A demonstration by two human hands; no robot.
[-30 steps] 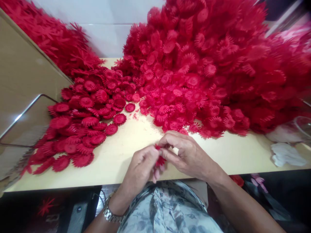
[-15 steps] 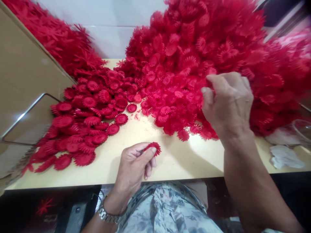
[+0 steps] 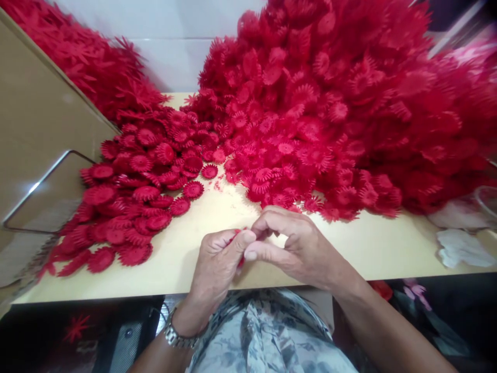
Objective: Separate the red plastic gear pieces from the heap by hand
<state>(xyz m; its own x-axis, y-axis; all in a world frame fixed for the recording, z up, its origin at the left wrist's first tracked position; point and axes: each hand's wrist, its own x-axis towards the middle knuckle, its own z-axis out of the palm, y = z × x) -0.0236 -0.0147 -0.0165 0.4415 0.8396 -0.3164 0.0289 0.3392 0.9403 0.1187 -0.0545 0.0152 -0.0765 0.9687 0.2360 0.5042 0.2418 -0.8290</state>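
Above the table's front edge, my left hand is closed on a red fringed disc, pinched between thumb and fingers. Only slivers of the disc show, as the fingertips cover the rest. My right hand meets it from the right, its thumb and forefinger curled in at the disc's edge. What the right fingertips hold, if anything, is hidden. Beyond my hands spreads a big heap of thin red fringed discs. To the left lies a pile of thicker red fringed discs.
A cardboard box side with a metal wire frame stands at the left. Red star-shaped petal pieces are heaped behind it. A crumpled white piece lies at the right on the pale yellow tabletop.
My right hand has come from the big heap down and left to my left hand. My left hand stays in nearly the same place, still holding the red disc.
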